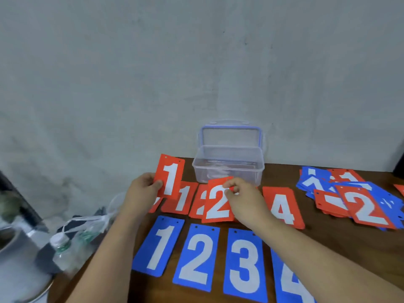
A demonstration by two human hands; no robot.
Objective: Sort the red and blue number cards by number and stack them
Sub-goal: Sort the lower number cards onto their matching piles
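Head view: mid-sort, with a red card in each hand.
Pinched between thumb and fingers of the left hand: a red 1 card, raised upright above the red 1 pile on the table. Pinched at its far edge by the curled fingers of the right hand: a red 2 card, lying askew over the red 2 pile, left of the red 4. Nearer, in a tidy row from left to right: blue 1, blue 2, blue 3, blue 4. Judged well short of finished: started rows here, but a jumbled heap of red and blue cards unsorted at far right, well apart. No telling whether a red 3 lies hidden under the right wrist. Behind the rows, against the wall: an open clear box.
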